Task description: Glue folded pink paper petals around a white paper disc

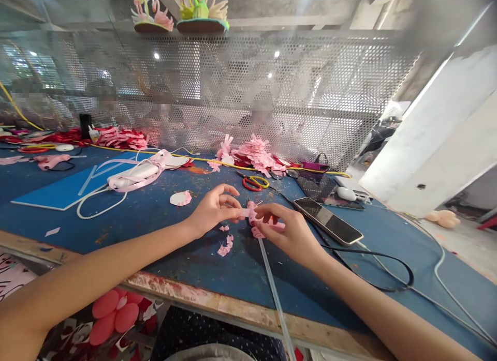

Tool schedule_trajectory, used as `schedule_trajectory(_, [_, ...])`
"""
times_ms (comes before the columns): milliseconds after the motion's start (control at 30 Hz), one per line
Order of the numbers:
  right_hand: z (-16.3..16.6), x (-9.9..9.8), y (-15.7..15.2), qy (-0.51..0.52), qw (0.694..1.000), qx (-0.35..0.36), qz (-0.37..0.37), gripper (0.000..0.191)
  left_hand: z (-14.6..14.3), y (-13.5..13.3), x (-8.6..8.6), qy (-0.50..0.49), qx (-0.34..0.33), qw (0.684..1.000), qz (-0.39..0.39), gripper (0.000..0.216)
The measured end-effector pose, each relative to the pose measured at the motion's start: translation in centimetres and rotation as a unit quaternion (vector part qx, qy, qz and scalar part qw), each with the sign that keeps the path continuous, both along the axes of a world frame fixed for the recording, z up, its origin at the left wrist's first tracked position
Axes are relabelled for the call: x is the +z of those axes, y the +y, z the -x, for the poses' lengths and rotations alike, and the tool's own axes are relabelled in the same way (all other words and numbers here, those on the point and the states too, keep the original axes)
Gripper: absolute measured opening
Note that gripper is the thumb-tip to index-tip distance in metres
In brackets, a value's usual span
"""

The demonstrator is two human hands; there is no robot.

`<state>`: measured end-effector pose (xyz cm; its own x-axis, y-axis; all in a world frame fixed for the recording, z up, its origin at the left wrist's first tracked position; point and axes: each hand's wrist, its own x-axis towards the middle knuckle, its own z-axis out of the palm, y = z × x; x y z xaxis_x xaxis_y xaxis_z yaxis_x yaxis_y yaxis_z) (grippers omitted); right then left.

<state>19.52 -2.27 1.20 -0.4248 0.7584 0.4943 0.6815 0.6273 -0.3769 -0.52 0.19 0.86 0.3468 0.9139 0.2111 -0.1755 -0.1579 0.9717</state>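
Observation:
My left hand (213, 210) pinches the free end of a pink fringed paper strip (251, 214) above the blue table top (163, 211). My right hand (289, 232) is closed on the wound part of that strip at the top of a thin clear stick (274, 291), which slants down toward me past the table's front edge. Small pink paper scraps (225, 245) lie on the table just below the hands.
A phone (328, 221) with a black cable lies right of my right hand. Red-handled scissors (251, 182), a pile of pink fringed paper (254, 154), a white device wrapped in pink ribbon (134, 176) and a blue sheet (66, 190) lie further back. A perforated metal screen (233, 92) closes the rear.

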Motion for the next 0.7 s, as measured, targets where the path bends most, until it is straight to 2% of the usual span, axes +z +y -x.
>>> schedule_trajectory(467, [0.87, -0.24, -0.95, 0.045, 0.997, 0.026, -0.050, 0.016, -0.45, -0.35, -0.64, 0.013, -0.035, 0.999, -0.001, 0.047])
schedule_trajectory(700, [0.97, -0.30, -0.99, 0.059, 0.997, 0.022, -0.035, 0.015, -0.42, -0.42, -0.52, 0.000, -0.045, 0.999, 0.001, 0.041])
